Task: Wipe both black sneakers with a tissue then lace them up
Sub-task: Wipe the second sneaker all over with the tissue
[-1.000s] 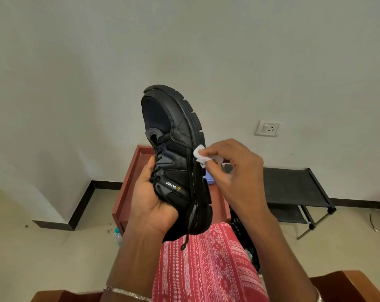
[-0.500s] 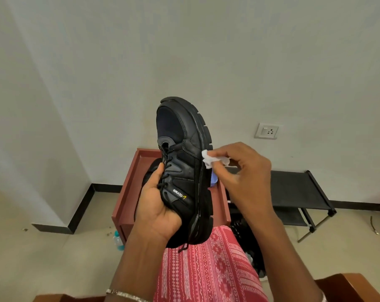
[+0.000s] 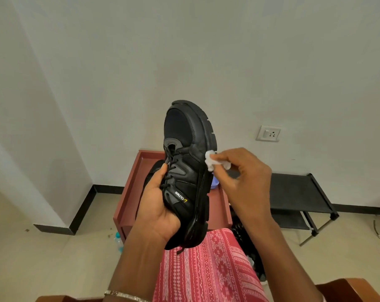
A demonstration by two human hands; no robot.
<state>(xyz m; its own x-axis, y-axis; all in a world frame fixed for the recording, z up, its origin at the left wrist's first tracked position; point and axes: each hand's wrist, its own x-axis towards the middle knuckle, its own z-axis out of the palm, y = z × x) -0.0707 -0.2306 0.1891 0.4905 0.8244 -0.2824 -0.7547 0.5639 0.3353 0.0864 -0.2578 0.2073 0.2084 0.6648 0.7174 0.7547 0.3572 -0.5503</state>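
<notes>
A plain pale wall with a socket stands behind, and below it are a red-brown table and a low black rack. The person sits with a red cloth over the lap and holds one sneaker in the air above the table, toe pointing up and sole turned to the right. The left hand grips it from the laced side, with the thumb lying on the laces and the other fingers hidden behind the shoe. The right hand pinches a small crumpled tissue between thumb and forefinger, the other fingers loosely curled, and presses it on the edge where the upper meets the sole. A dark shape on the table behind the left hand is probably the second sneaker. I think the wiping is in its first half. The tissue is very small, so hard rubbing on the rough sole could tear it or pull it out of the pinch. The shoe is held by one hand only, so a strong push could turn it.
</notes>
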